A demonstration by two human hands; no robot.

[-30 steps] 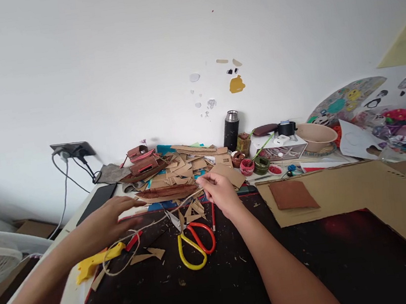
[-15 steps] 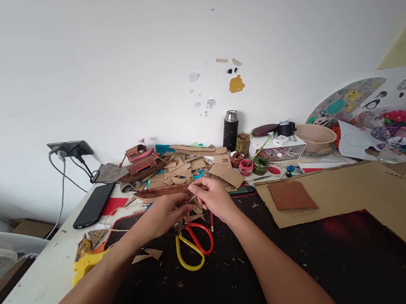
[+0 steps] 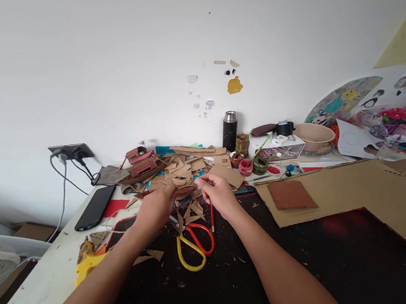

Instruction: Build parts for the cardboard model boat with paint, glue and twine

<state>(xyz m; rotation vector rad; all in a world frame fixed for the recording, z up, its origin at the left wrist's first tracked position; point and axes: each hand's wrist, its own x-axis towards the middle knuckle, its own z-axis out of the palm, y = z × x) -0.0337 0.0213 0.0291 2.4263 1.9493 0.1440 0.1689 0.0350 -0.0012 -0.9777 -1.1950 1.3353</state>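
Note:
My left hand (image 3: 158, 207) is closed, fingertips pinched at one end of a thin, light-brown strip (image 3: 185, 186), which looks like cardboard. Facing it, my right hand (image 3: 216, 194) pinches close to the strip's other end. Just behind the fingers lies a brown-painted cardboard piece (image 3: 184, 191), partly covered by my left hand. Scissors with one yellow and one red handle (image 3: 193, 269) rest on the black mat below the hands. A red pencil (image 3: 212, 218) lies under my right hand, beside cardboard scraps (image 3: 195, 210).
A brown model boat (image 3: 144, 169) stands by piled cardboard offcuts. Left are a phone (image 3: 95, 208) and a yellow glue gun (image 3: 87, 261). A black flask (image 3: 229, 131) and paint jars (image 3: 246, 167) stand behind. A large cardboard sheet (image 3: 328, 190) bears a brown square (image 3: 291, 196).
My left hand has turned palm-down and lifted slightly, and the strip now spans level between both hands. My right hand has shifted slightly right.

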